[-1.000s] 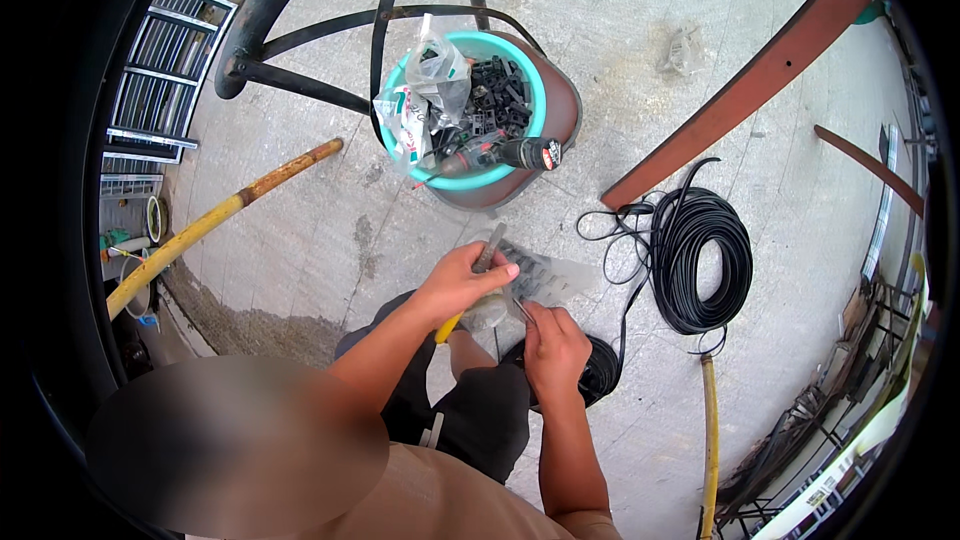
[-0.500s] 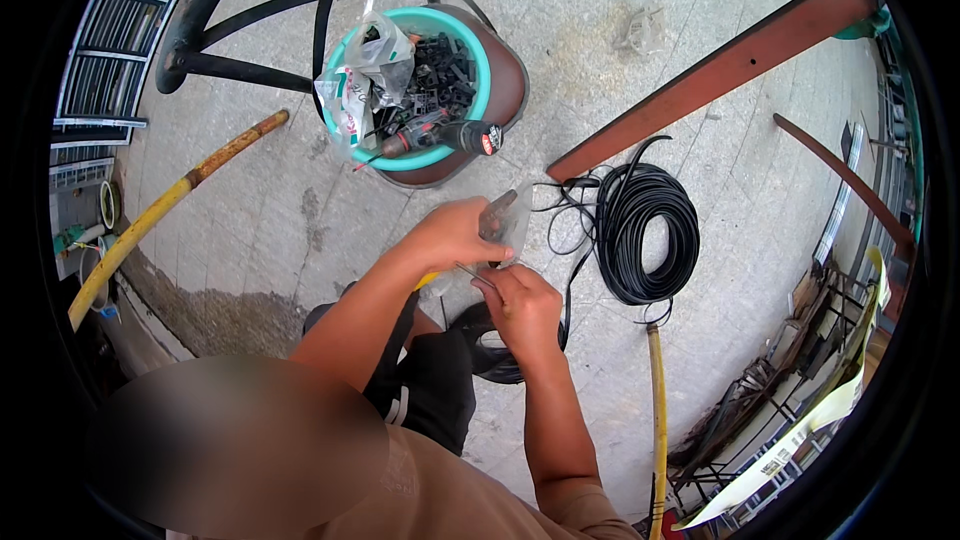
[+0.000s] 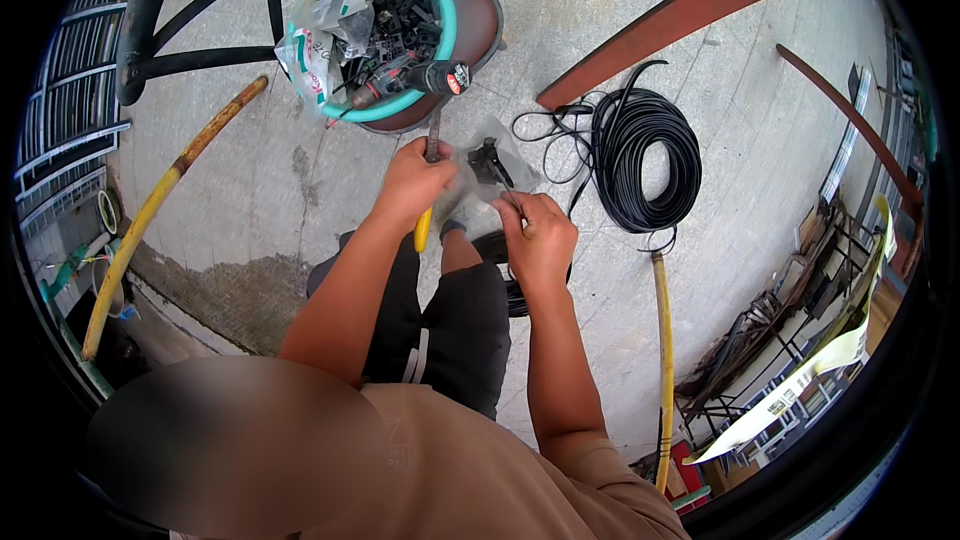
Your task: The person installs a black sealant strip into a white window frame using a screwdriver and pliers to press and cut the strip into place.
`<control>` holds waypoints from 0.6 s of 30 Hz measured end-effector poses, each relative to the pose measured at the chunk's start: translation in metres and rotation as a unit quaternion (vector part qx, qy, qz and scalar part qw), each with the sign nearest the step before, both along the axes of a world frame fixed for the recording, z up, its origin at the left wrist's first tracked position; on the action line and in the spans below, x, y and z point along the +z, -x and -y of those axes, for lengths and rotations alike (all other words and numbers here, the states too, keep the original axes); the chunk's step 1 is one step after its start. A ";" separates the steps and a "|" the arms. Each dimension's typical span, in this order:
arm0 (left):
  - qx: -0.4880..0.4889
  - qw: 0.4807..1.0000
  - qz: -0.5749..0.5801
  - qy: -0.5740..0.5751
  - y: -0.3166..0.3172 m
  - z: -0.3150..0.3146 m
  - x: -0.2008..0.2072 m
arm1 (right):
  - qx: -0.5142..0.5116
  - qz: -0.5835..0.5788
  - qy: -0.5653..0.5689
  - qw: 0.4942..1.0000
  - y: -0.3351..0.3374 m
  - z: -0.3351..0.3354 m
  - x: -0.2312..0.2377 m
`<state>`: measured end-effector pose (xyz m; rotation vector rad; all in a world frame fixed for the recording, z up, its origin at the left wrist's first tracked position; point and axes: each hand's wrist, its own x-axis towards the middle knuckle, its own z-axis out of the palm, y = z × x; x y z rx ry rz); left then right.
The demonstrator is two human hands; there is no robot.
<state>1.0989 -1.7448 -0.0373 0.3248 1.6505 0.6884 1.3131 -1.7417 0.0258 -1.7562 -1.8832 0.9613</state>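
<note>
My left hand (image 3: pixel 410 182) is closed round a hand tool with a yellow handle (image 3: pixel 423 230); its dark, worn metal end (image 3: pixel 433 132) sticks up past my fingers, and the exact kind is unclear. Between my hands is a clear plastic bag (image 3: pixel 468 204) with black plastic pieces (image 3: pixel 488 162) in it. The left fingers also touch the bag's near side. My right hand (image 3: pixel 541 238) pinches the bag's right edge, beside a thin dark piece whose kind I cannot make out. Both hands are above my knees.
Ahead, a turquoise-rimmed bucket (image 3: pixel 446 2) holds black parts, plastic bags and a cordless drill (image 3: pixel 440 77). A black cable coil (image 3: pixel 690 165) lies right, by a red-brown beam (image 3: pixel 690 15). Another black coil (image 3: pixel 516 298) sits near my feet. Yellow pipes (image 3: pixel 150 225) stand either side.
My left hand has drawn back from the bag, turning the tool's metal end upward and away. The bag's black pieces now show between my hands. The whole view has shifted.
</note>
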 end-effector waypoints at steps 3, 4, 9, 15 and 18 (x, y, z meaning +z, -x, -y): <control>0.046 0.999 0.009 -0.014 -0.003 0.011 0.004 | 0.014 0.012 0.000 1.000 -0.003 0.000 0.002; 0.060 0.998 0.007 -0.024 -0.006 0.015 0.004 | 0.016 0.014 0.004 1.000 -0.004 0.000 0.003; 0.124 0.991 -0.012 -0.051 -0.013 0.037 0.010 | 0.092 0.017 0.000 0.996 -0.001 -0.002 0.011; 0.148 0.987 -0.055 0.028 -0.015 0.058 0.022 | 0.212 0.009 -0.013 0.977 0.016 0.007 0.023; 0.136 0.988 -0.058 0.047 -0.012 0.073 0.025 | 0.242 -0.008 0.014 0.970 0.024 0.013 0.026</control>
